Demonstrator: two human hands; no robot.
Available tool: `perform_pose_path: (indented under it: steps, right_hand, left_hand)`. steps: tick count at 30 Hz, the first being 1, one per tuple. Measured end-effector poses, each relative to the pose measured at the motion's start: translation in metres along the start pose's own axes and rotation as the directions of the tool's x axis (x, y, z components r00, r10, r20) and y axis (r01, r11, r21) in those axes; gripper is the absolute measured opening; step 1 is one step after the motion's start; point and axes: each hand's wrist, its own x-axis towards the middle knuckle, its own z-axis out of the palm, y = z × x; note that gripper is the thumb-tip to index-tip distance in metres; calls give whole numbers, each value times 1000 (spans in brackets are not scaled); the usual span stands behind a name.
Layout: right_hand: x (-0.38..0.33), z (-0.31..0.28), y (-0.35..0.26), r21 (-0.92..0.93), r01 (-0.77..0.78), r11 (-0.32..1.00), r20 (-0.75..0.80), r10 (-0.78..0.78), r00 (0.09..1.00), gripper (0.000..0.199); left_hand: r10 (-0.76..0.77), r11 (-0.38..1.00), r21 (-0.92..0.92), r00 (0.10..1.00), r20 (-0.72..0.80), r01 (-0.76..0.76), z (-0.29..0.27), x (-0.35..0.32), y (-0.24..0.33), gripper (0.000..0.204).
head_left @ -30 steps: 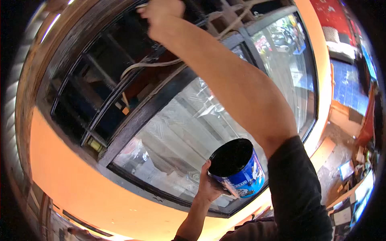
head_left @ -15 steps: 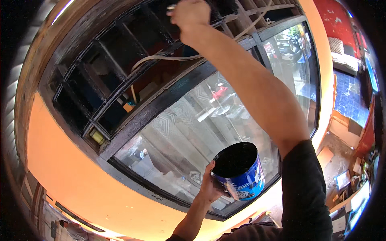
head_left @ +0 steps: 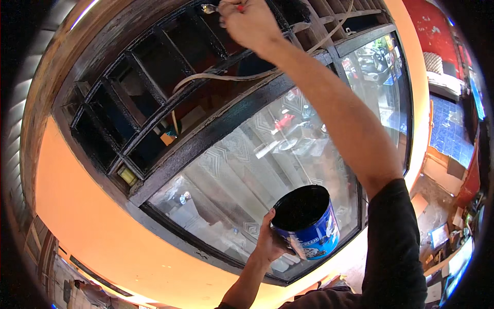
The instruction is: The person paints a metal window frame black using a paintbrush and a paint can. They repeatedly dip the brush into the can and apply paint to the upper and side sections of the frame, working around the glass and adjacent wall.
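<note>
The left hand [head_left: 269, 242] holds a round blue can [head_left: 320, 232], black inside; holding it level should stop spills. High above the can, the right hand [head_left: 251, 24] pinches a small silver-and-red tool [head_left: 208, 9] near black wooden slats [head_left: 176, 50]; slow, light moves seem best.

Dark lattice [head_left: 167, 105], slatted, and grey floor [head_left: 431, 191] at far right, both bearing items
Lattice: a pale cable [head_left: 234, 79] is curving across its bars and running on toward the upper right; a yellow-green piece [head_left: 127, 175] is sitting in the lower left end, beside the outer frame; floor: a pale flat panel [head_left: 420, 205] is lying near the wall, a light rectangular item [head_left: 439, 234] is resting farther down, and mixed clutter is crowding around it, the pieces showing too small for telling their kind
</note>
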Motion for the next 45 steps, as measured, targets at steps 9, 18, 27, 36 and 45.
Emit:
perform_pose_path:
  steps: [9,18,27,36,45]
  right_hand:
    - [15,-39,-22,-277,320,906,209,-269,940,10]
    - [13,-45,-37,-388,432,814,372,-291,882,13]
    - [14,-43,-6,-534,608,587,566,-286,773,9]
    - [3,-31,-9,-600,772,210,599,-522,607,17]
    - [22,-26,-13,-669,717,196,642,-333,691,11]
  left_hand:
    - [10,1000,-5,999,42,-10,6,6,2,83]
    - [25,1000,0,1000,10,-25,10,5,0,79]
    - [-16,1000,-13,998,-53,15,2,9,-7,86]
    - [-1,1000,-15,999,-33,0,-13,27,-16,106]
    - [-70,997,-20,996,-49,69,-20,29,-18,112]
